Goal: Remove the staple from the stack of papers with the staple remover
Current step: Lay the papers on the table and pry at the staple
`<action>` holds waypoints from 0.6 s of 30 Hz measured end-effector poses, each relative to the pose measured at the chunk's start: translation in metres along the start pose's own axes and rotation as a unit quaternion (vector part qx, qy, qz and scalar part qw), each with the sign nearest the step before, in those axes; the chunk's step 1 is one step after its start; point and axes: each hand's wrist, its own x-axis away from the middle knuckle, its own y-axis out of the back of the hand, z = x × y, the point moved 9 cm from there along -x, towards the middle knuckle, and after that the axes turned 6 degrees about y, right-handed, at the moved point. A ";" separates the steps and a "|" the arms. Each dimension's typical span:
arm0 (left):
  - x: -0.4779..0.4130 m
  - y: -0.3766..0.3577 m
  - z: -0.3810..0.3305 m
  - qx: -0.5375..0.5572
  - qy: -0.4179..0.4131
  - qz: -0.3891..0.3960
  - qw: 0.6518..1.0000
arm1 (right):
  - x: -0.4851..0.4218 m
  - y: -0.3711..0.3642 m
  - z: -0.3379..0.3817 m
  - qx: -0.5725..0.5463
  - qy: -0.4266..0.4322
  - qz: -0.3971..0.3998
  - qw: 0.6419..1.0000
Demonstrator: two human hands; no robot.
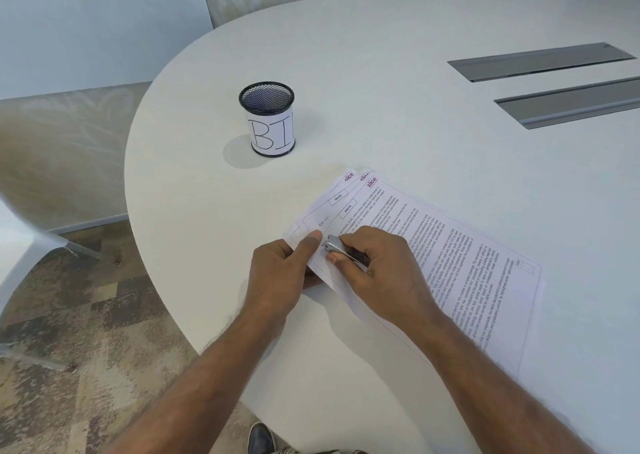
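**Q:** Where is everything?

**A:** Take the black mesh cup (pixel 267 121), labelled "BI", as your marker on the white table (pixel 381 107). The stack of papers (pixel 450 263) lies nearer the person than the cup and to its right, with its sheets fanned apart at the corner closest to the cup. Both hands meet at the corner of the stack on the person's side of the cup.

**Q:** What are the hands doing?

**A:** The left hand (pixel 277 277) pinches that corner, thumb on top and fingers curled underneath. This probably steadies the sheets and lifts them a little. The right hand (pixel 384 273) is curled round the staple remover (pixel 341 250), whose metal nose touches the paper just beside the left thumb. That looks like the place where the staple sits.

**Q:** Can you see the staple?

**A:** No. It is too small to make out, or it is hidden under the tool and the thumb. I cannot tell whether the nose has hooked it or whether it is out. The cup's label is cut off by its curve. The left fingers are hidden beneath the paper.
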 end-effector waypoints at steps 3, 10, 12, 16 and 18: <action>-0.002 -0.001 -0.001 -0.008 0.010 0.003 1.000 | -0.001 0.001 0.003 0.010 0.009 0.007 1.000; -0.004 -0.001 0.000 -0.011 0.023 0.001 1.000 | -0.001 -0.001 0.001 0.015 0.006 0.019 1.000; -0.004 -0.001 0.000 -0.010 0.022 -0.003 1.000 | -0.001 -0.001 -0.001 0.015 0.002 0.023 1.000; -0.005 0.001 0.001 -0.004 0.021 -0.011 1.000 | -0.002 -0.002 -0.003 -0.001 -0.001 0.022 1.000; -0.004 -0.001 0.001 -0.002 0.022 -0.004 1.000 | -0.001 -0.004 -0.005 -0.011 -0.007 0.023 1.000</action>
